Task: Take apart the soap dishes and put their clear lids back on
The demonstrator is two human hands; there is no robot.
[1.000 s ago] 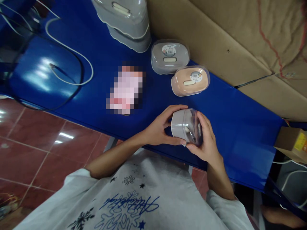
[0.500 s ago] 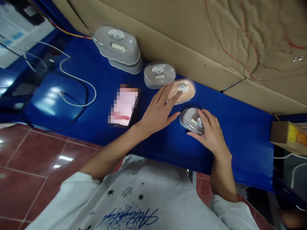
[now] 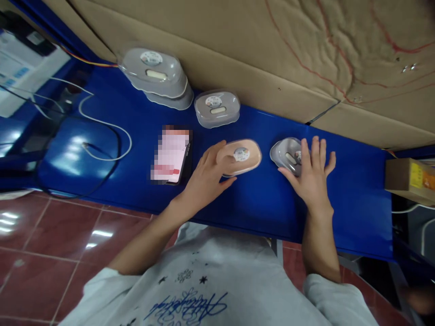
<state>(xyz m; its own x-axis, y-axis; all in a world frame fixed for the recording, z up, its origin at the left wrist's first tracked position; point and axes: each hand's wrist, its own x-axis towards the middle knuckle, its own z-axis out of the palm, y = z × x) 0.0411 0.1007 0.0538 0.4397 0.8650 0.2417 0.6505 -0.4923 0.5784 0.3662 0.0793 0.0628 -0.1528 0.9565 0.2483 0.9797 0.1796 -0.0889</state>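
My left hand (image 3: 207, 174) holds the left end of a peach-coloured oval plastic box (image 3: 249, 156) with a clear lid and a round label. Its fingers curl over that end, and the thumb lies along the near side. My right hand (image 3: 312, 176) rests against the right end of a small grey oval box (image 3: 285, 151) with a clear lid, its fingers spread apart. A larger grey lidded box (image 3: 226, 117) stands behind the peach one. Farther left are stacked grey lidded boxes (image 3: 166, 83).
A phone (image 3: 173, 154) with a blurred screen lies left of my left hand on the blue tabletop (image 3: 254, 208). White and black cables (image 3: 102, 124) loop at the left. Brown cardboard (image 3: 258, 81) stands along the back. A small carton (image 3: 401, 181) sits at the right.
The peach box has come toward me and left with my left hand now on it. The small grey box has moved right and back, and my right hand's fingers have spread.
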